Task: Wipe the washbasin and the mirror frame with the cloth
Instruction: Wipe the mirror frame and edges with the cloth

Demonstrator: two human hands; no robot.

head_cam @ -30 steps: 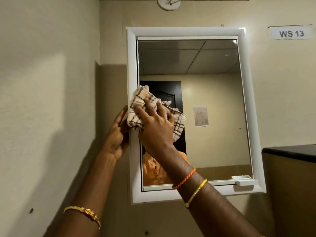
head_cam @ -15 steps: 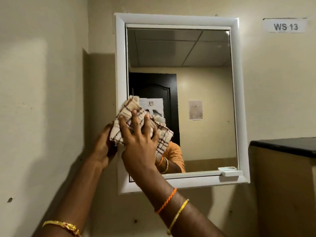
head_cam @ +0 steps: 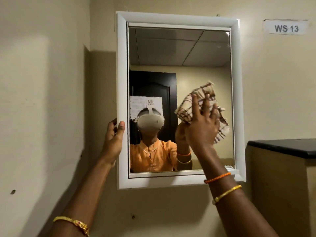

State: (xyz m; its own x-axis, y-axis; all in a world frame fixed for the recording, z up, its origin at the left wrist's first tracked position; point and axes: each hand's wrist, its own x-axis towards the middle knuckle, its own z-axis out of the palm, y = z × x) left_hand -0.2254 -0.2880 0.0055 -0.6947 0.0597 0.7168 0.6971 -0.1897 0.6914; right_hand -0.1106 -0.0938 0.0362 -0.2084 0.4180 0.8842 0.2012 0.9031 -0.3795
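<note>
Fingers (head_cam: 203, 106) of your right hand (head_cam: 200, 129) are spread and pressed flat against the cloth (head_cam: 188, 110), holding it to the glass of the mirror (head_cam: 179, 48) in its right half, at about mid-height and near the right side of the frame. Your left hand (head_cam: 113, 139) grips the left side of the mirror frame (head_cam: 122, 65), thumb lying on the front face and the other fingers curled round the outer edge, a little below mid-height.

Going from big to small: the cream wall (head_cam: 51, 100) fills most of your view and turns a corner just left of the mirror. The white frame hangs on it, upright, with the mirror set inside. At the right edge a cabinet with a dark top (head_cam: 282, 147) stands beside the frame's lower right corner. The glass reflects a ceiling, a dark door with a sheet of paper on it, and you in an orange shirt. The cloth is a crumpled beige check with dark lines, its loose ends sticking out above and to the right of your hand. High on the wall, right of the frame, a small label (head_cam: 286, 28) reads WS 13. You wear an orange thread band (head_cam: 217, 177) and a gold bangle (head_cam: 227, 193) on the right wrist, and a gold bracelet (head_cam: 71, 224) on the left. The washbasin is out of view.
</note>
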